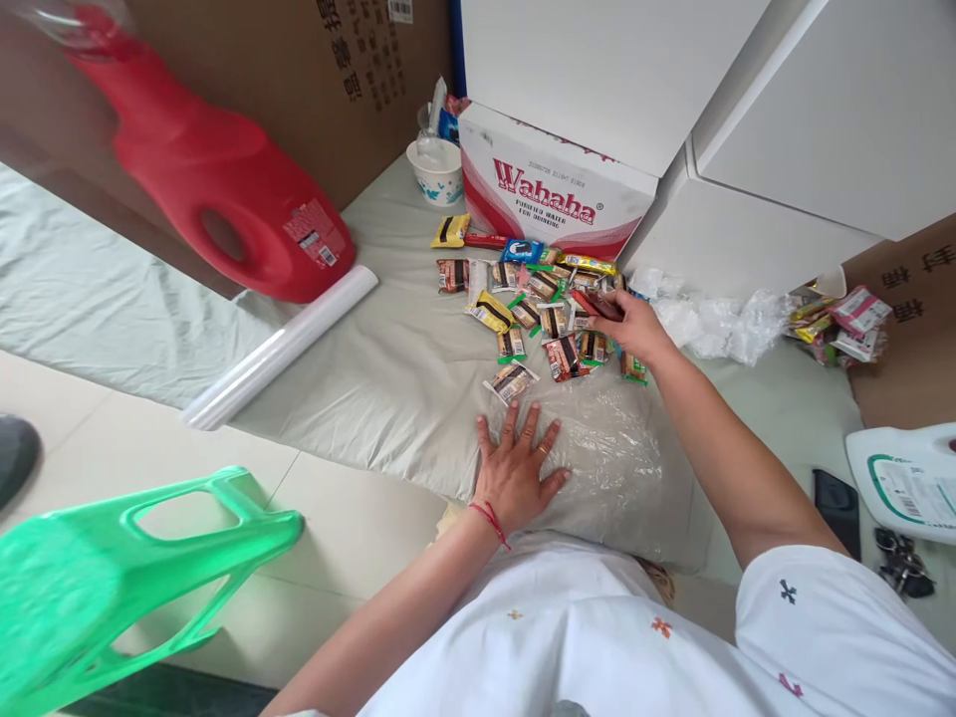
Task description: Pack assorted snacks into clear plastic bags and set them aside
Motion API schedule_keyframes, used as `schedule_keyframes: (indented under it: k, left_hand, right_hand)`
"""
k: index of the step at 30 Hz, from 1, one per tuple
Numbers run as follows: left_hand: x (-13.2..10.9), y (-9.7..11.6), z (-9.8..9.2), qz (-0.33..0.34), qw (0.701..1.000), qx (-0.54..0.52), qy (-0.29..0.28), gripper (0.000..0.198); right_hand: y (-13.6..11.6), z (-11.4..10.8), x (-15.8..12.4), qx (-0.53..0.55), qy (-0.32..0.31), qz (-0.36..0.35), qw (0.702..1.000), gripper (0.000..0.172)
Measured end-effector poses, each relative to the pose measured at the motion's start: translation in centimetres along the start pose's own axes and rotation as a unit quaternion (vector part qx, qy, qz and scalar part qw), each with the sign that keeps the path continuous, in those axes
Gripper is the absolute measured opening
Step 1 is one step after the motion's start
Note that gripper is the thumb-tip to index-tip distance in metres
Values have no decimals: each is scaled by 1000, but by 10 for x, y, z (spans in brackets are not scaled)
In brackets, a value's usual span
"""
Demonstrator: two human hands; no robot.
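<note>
My left hand (519,473), with a red string bracelet at its wrist, lies flat with fingers spread on a clear plastic sheet (616,438) over the grey-green cloth. Just beyond its fingertips is a small wrapped snack (512,381) in a clear and dark wrapper. My right hand (634,327) pinches a dark red snack packet (597,304) above a loose pile of packets. Among them are a yellow packet (491,311), a blue packet (521,250) and a red-brown packet (566,357). My right fingers partly cover the packet they hold.
Behind the pile a Wahaha carton (553,189) leans against white furniture, beside a paper cup (435,171). Crumpled clear plastic (724,324) lies to the right. On the left are a red jug (224,189), a plastic film roll (280,349) and a green stool (82,568).
</note>
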State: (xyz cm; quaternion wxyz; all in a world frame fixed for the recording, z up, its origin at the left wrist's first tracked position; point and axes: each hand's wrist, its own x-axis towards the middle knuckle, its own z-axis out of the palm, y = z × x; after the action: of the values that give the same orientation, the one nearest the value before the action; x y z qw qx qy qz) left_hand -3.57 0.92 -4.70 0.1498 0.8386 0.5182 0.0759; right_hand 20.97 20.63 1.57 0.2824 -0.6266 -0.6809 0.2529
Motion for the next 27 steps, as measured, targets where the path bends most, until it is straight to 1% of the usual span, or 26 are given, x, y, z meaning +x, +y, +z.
schedule_keyframes:
  k: [3,5,7,9,12,16,18,21,23,25,27]
  left_hand:
    - [1,0,1,-4,1000,4,5,74]
    - [1,0,1,-6,1000,6,5,78]
    - [1,0,2,-7,1000,6,6,84]
    - [1,0,4,-4,1000,10,12,87]
    - [0,-1,8,-4,1000,16,24,92]
    - [-1,-2,13,-16,999,19,39,105]
    - [-1,-3,13,-19,999,19,42,107]
    - [-2,-3,12,-15,999,17,42,107]
    - [-2,-3,11,-11,999,14,40,105]
    - [-2,-3,10,-9,999,14,37,101]
    - [-1,-3,9,-8,999,17,32,97]
  right_hand:
    - [-12,-16,-41,19,-57,-37,998,43]
    - [-19,-24,-72,8,-111,-60,992,42]
    - [-23,-28,-101,-17,-155,-94,983,38]
    - [-24,-23,-125,-41,-183,-133,973,33]
    - [-21,-4,-149,-68,-211,-175,959,29]
    - [-12,28,-160,-122,-238,-195,944,37]
    - [-7,35,-162,-124,-241,-191,943,38]
    - [-2,28,-161,-54,-217,-172,959,40]
    - [-1,17,-157,-13,-168,-128,977,39]
    - [1,6,-147,-17,-107,-70,992,39]
    - [3,-1,-131,-43,-65,-23,997,41]
